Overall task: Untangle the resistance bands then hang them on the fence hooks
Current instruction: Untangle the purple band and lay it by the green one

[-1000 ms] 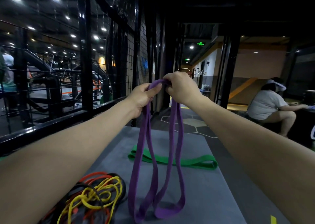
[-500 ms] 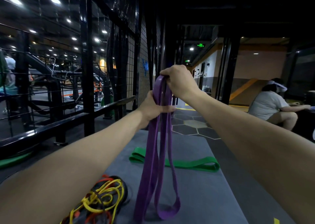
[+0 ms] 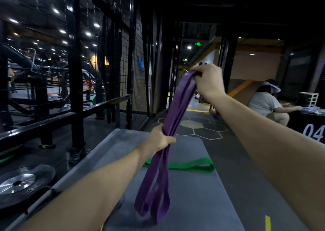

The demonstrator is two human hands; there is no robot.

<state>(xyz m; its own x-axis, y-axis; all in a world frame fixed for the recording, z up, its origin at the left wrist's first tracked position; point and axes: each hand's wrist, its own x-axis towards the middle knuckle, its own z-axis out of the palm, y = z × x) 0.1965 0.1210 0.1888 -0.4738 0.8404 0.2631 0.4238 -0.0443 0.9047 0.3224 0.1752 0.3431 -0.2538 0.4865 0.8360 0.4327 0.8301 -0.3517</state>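
You hold one purple band in two places: your right hand grips its folded top, raised near the fence, and your left hand is closed round its gathered strands lower down, with two loops hanging just above the grey mat. One green band lies flat on the mat, partly hidden behind the purple one. Fence hooks cannot be made out in the dark mesh, and a sliver of colour at the bottom edge is cut off.

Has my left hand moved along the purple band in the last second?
Yes. The left hand has slid down the purple band, away from the right hand at its top, toward the grey mat.
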